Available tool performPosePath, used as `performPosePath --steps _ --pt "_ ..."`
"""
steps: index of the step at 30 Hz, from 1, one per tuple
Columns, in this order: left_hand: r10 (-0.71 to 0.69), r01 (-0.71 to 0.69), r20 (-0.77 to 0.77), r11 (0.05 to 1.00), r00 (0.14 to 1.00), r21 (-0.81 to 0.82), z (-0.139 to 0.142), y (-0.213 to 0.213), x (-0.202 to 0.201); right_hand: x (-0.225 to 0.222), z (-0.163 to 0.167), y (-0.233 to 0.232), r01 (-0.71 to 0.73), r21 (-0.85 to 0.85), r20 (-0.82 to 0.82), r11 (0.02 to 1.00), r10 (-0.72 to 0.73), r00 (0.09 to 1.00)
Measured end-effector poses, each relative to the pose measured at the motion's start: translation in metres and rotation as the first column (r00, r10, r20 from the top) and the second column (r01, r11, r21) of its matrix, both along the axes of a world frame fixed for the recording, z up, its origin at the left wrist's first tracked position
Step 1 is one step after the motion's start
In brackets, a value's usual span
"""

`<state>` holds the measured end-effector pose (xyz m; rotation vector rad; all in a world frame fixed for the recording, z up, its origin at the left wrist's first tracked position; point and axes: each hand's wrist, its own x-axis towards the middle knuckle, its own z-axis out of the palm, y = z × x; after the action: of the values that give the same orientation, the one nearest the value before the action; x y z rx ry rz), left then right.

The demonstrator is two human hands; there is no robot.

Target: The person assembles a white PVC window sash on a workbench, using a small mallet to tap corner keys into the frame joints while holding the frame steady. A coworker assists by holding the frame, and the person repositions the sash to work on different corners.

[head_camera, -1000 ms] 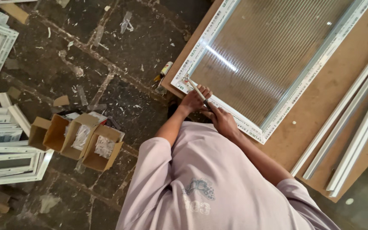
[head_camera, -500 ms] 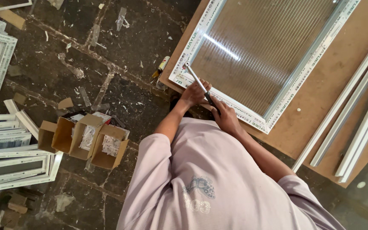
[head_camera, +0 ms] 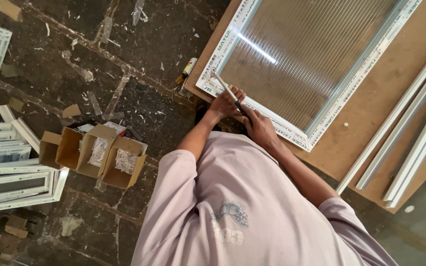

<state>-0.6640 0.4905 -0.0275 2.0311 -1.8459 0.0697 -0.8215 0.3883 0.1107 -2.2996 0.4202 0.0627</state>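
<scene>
A white window frame [head_camera: 272,118] with a ribbed glass pane [head_camera: 306,54] lies flat on a brown board table [head_camera: 371,128]. My left hand [head_camera: 225,103] and my right hand [head_camera: 260,125] meet at the frame's near left corner. Both grip a thin pale rod [head_camera: 227,89], which slants up and to the left over the frame's edge. My left hand is closed round its middle and my right hand is closed at its lower end. My arms in a pale pink shirt hide the table's edge below them.
Long white profile strips [head_camera: 405,143] lie on the table's right side. A small tube [head_camera: 187,69] lies on the dark, littered floor by the table's corner. Open cardboard boxes [head_camera: 94,152] of small white parts stand at the left, next to stacked white frames [head_camera: 11,177].
The rod, hardly visible between my hands a second ago, now sticks out up-left over the frame's corner. Both hands stay at that corner and the view has shifted slightly.
</scene>
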Motion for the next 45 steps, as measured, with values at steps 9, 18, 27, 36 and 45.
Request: performPosePath --steps 9,18,27,36,45 --pt "0.024 -0.023 0.025 0.999 0.999 -0.023 -0.007 0.002 -0.002 -0.008 0.004 0.008 0.047 0.014 -0.005 0.999 -0.047 0.999" --pt "-0.001 0.001 -0.011 0.999 1.000 0.036 -0.002 0.001 -0.002 0.004 0.008 -0.008 0.000 0.043 0.022 0.999 -0.001 1.000" --pt "0.017 -0.025 0.124 0.997 0.992 0.067 -0.020 0.001 -0.005 -0.015 0.010 0.001 0.096 0.073 0.114 0.993 -0.104 0.988" --pt "-0.003 0.003 0.066 1.000 0.998 -0.002 -0.022 0.000 -0.008 -0.043 0.016 -0.010 0.169 0.198 0.075 0.966 -0.187 0.980" --pt "0.003 -0.008 0.040 0.991 0.999 0.135 -0.024 -0.004 -0.010 -0.061 0.020 -0.018 0.384 0.286 -0.085 0.878 -0.376 0.923"
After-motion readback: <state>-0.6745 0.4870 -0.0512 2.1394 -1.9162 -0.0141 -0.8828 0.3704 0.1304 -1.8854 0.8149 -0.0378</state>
